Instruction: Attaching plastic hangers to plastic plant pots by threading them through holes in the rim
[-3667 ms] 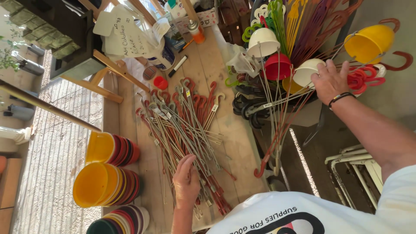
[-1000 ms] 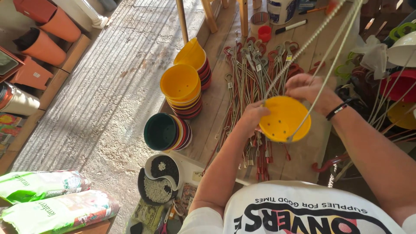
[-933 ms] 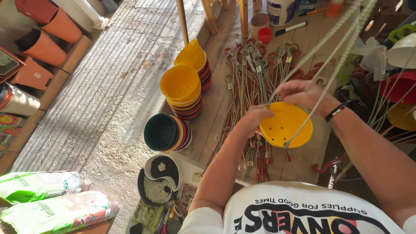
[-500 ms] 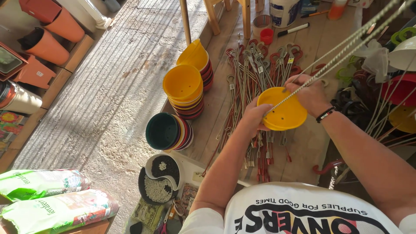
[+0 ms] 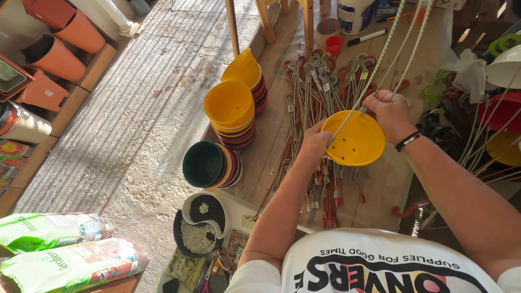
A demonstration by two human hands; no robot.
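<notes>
- In the head view, the left hand [image 5: 315, 145] grips the near-left rim of a yellow hanging pot [image 5: 354, 142], with the fingers closed around the edge.
- The right hand [image 5: 389, 111] is at the far-right rim of the same pot; its fingers are pinched on the pale hanger wires [image 5: 380, 57] (they go up from the pot and out of the picture).
- The yellow hanging pot is held in the air above the wooden workbench [image 5: 388, 182], tilted so that the inside with small holes is visible.
- Under the pot, on the workbench, lies a heap of red and grey hanger wires [image 5: 320, 103].
- Left of the pot, at the workbench edge, stand two stacks of coloured pots with yellow on top [image 5: 230, 108].
- Nearer than these is another stack, lying on its side, with a dark green pot in front [image 5: 203, 164].
- Beyond the pot stands a small red cup [image 5: 334, 45] and a marker [image 5: 367, 37].
- Far left of the workbench, on the floor, lie two bags of soil [image 5: 65, 249].
</notes>
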